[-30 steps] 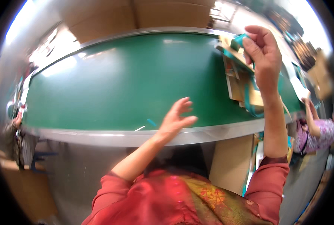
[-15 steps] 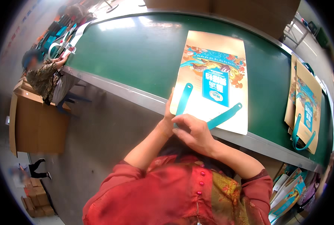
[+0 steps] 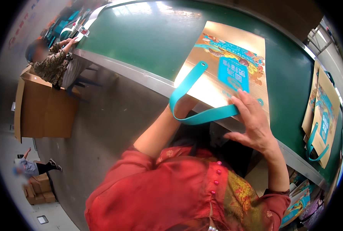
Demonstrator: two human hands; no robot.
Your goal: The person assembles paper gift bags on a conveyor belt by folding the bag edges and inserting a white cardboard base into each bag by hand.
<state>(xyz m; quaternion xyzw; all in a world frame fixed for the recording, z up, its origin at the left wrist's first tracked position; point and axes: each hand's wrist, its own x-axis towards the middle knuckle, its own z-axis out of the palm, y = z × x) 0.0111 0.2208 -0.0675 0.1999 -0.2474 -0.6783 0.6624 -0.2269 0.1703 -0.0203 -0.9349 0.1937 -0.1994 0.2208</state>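
Right hand shifted over bag, left hand apparently beneath

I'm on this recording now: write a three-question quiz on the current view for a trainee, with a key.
1. What colour is the handle on the gold bag in front of the person?
A) red
B) teal
C) white

2. True or false: the right hand is open, not closed into a fist.

3. Fill in the blank: more printed bags are on the green table, to the person's ____ of the bag in front.

Key:
1. B
2. True
3. right
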